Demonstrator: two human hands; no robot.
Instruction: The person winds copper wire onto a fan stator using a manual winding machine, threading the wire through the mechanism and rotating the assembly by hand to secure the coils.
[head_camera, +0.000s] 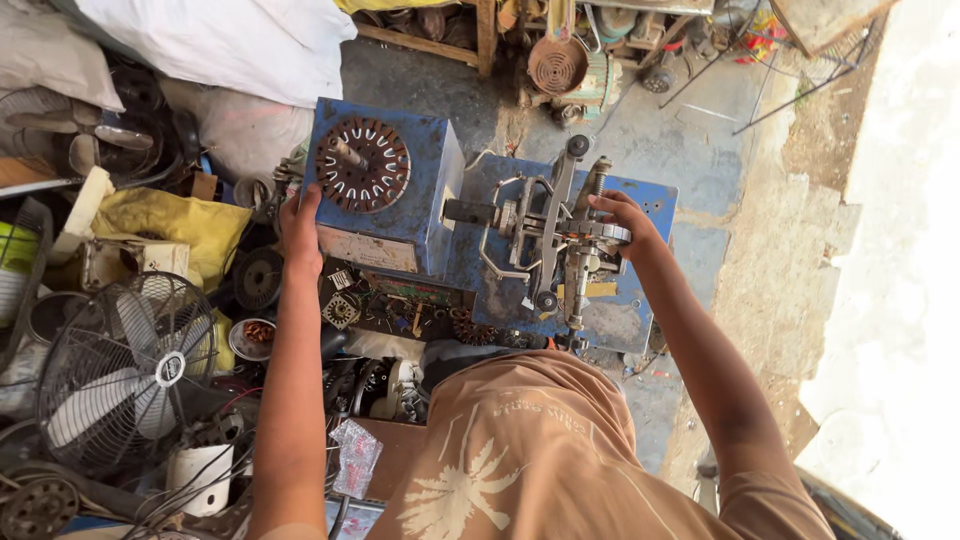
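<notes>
A blue metal winding machine (410, 215) stands on the floor in front of me. A round brown stator core (363, 165) with slots lies on top of its box. My left hand (300, 228) grips the left edge of the blue box. On the right, my right hand (622, 220) holds the grey metal winding arm (552, 232) mounted on the blue base plate (640, 200). Both hands are closed on the machine parts.
A wire-caged fan (125, 370) lies at the left among scrap parts, coils and a yellow bag (170, 220). White sacks (230, 40) are piled at the back left. A motor (560, 65) sits at the back. Rough concrete floor (700, 130) runs to the right.
</notes>
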